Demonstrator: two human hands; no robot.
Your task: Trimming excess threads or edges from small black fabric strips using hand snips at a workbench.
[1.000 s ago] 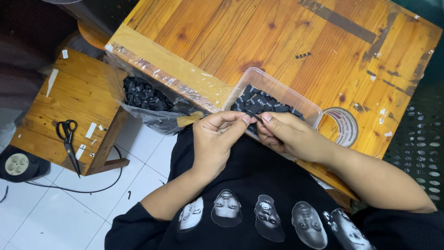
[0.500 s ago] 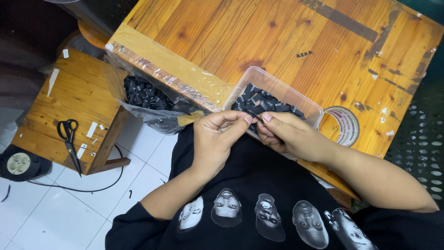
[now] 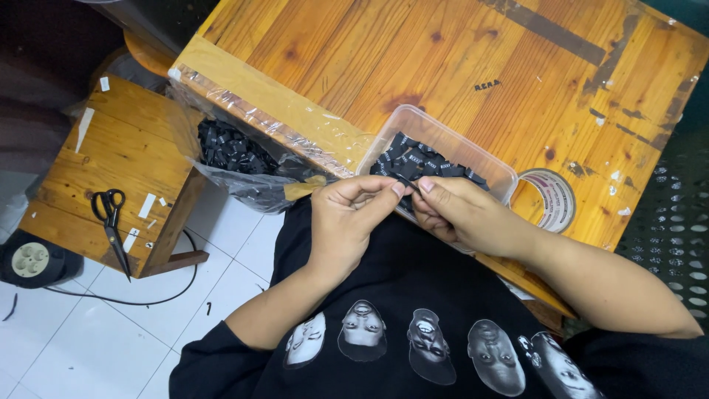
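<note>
My left hand [image 3: 353, 210] and my right hand [image 3: 461, 214] meet at the near edge of the wooden table [image 3: 443, 66], fingertips pinched together on one small black tag [image 3: 408, 184]. Just beyond them stands a clear plastic tub [image 3: 443, 133] with several black tags [image 3: 425, 162] inside. A clear plastic bag [image 3: 244, 174] taped to the table's left edge hangs down, filled with more black tags [image 3: 225, 146]. My black shirt with printed faces fills the bottom of the view.
A roll of tape [image 3: 550, 198] lies right of the tub. Left and lower stands a small wooden stool [image 3: 140, 148] with black scissors [image 3: 111, 214] and paper scraps. A round socket reel [image 3: 31, 260] and its cable lie on the white tiled floor.
Both hands have stayed at the tub's near edge; only the fingertips have shifted slightly on the small tag.
</note>
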